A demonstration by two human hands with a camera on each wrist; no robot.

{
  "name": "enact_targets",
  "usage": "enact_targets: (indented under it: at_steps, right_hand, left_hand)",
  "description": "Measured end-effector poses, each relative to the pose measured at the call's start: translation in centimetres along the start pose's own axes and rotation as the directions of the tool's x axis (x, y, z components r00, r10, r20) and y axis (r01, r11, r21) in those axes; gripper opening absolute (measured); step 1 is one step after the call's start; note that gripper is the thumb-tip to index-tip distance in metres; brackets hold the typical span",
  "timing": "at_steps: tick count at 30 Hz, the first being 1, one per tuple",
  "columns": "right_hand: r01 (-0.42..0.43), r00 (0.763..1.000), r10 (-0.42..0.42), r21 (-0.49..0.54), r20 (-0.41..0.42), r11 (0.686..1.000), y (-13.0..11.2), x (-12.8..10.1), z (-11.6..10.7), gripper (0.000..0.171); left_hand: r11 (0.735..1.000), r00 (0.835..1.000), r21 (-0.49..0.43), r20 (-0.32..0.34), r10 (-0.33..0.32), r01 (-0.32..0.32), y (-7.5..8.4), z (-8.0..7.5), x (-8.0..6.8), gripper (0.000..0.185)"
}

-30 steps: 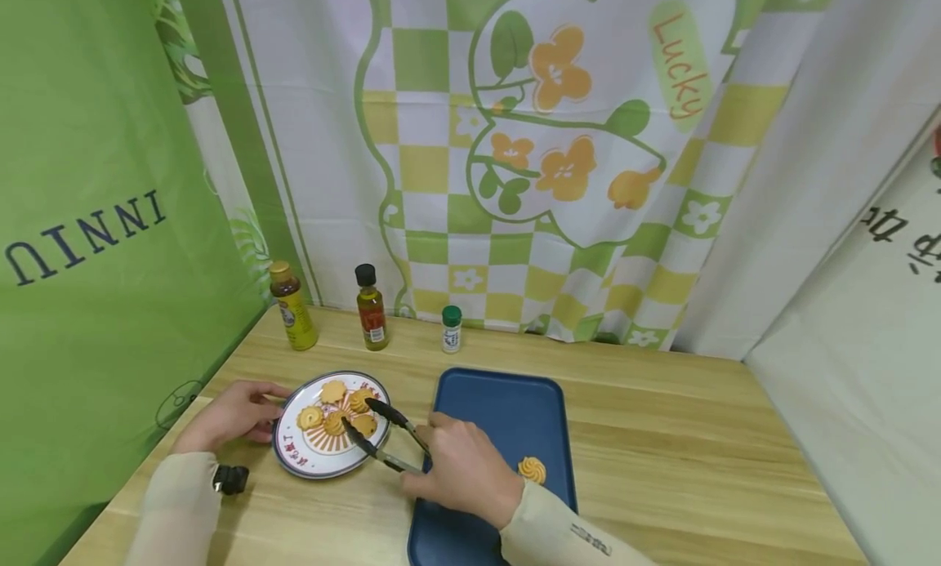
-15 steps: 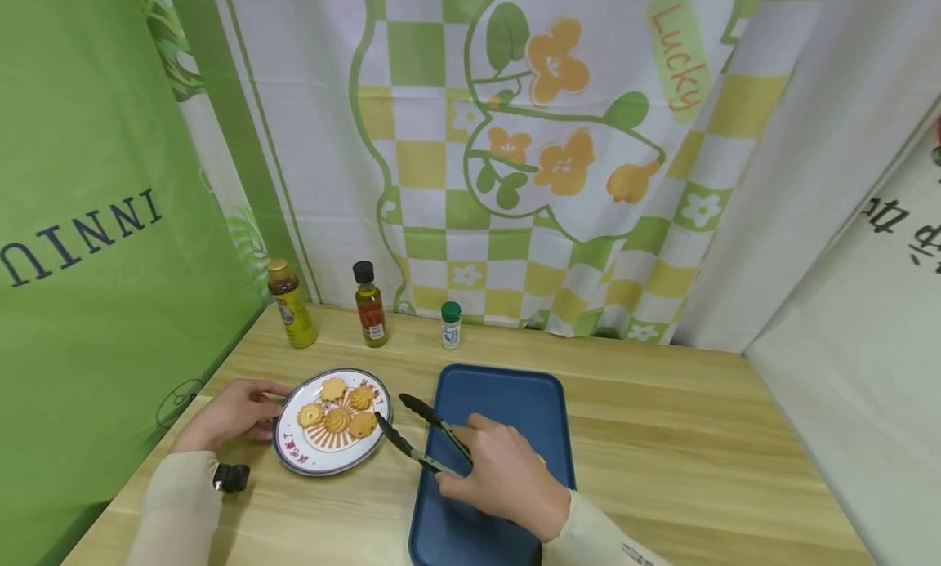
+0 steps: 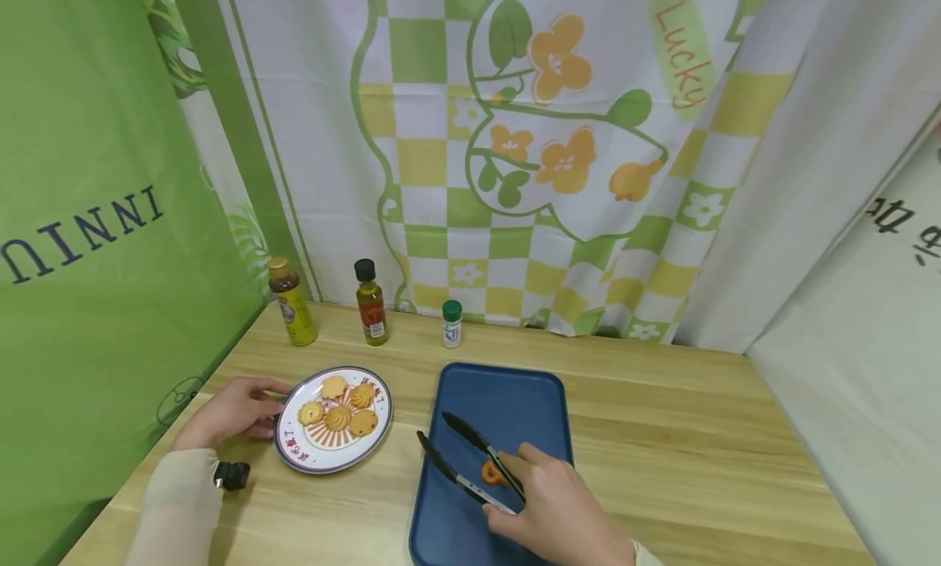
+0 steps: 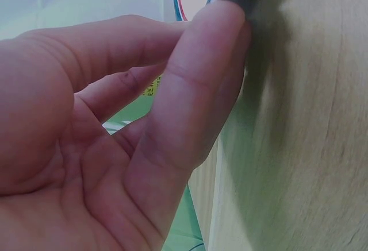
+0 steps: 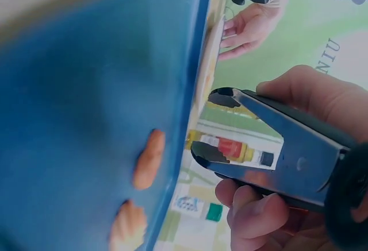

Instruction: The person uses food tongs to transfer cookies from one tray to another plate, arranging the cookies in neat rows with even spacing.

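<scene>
My right hand (image 3: 551, 501) holds black-tipped metal tongs (image 3: 470, 456), their arms spread with nothing between the tips, over the blue tray (image 3: 507, 394). Beneath them on the tray, an orange ring-shaped cookie (image 3: 491, 473) shows in the head view. From the right wrist, two cookies are visible on the tray, a smooth one (image 5: 149, 162) and a ridged one (image 5: 129, 228). At the left, my left hand (image 3: 235, 411) grips the edge of a white patterned plate (image 3: 309, 452), fingertips at its rim. Several golden cookies (image 3: 337, 419) lie on that plate.
Along the back of the wooden table (image 3: 662, 435) stand a yellow bottle (image 3: 296, 309), a dark-capped oil bottle (image 3: 372, 309) and a green-capped shaker (image 3: 452, 325). A printed curtain (image 3: 485, 272) hangs behind them, and a green cloth (image 3: 110, 345) borders the left side.
My right hand has drawn the spread tongs from over the plate rightward and nearer to me, over the tray. The cookies on the plate and the left hand have stayed in place.
</scene>
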State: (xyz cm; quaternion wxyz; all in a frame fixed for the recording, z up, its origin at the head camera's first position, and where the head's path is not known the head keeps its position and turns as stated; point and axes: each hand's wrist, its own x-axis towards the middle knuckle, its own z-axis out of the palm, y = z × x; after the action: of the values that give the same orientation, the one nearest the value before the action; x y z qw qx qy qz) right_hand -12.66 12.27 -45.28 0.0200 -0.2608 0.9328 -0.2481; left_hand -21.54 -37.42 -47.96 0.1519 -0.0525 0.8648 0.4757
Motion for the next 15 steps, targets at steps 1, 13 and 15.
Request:
enact_targets:
  at_steps: [1,13,15]
  right_hand:
    - [-0.011,1.0,0.011,0.001,0.004,1.0,0.2,-0.3,0.0,0.052]
    - [-0.094,0.996,0.093,-0.099,-0.011,0.991,3.0,-3.9,0.0,0.062]
    - [-0.111,0.994,0.111,-0.114,-0.012,0.987,3.3,-4.6,0.0,0.064]
  left_hand:
    - [1.0,1.0,0.0,0.0,-0.002,0.002,0.0,0.0,0.0,0.049]
    - [1.0,1.0,0.012,0.004,-0.008,0.008,-0.1,0.1,0.0,0.049]
    - [1.0,1.0,0.014,0.003,-0.007,0.007,0.0,0.0,0.0,0.049]
